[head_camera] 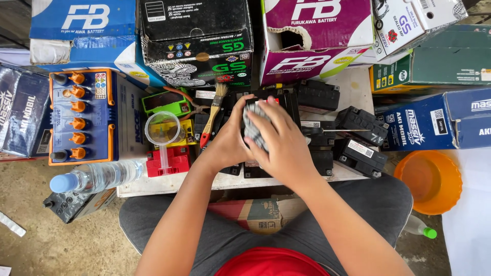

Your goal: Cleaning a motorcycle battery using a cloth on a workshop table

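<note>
Mostly cut off along the top of the frame, stacked battery cartons in blue, black and purple are seen. At centre, a small black battery is largely hidden by a grey cloth, which is pressed between the curled left hand and right hand.

The right hand and left hand cover most of a small black battery; the grey cloth shows only between fingers.
</note>
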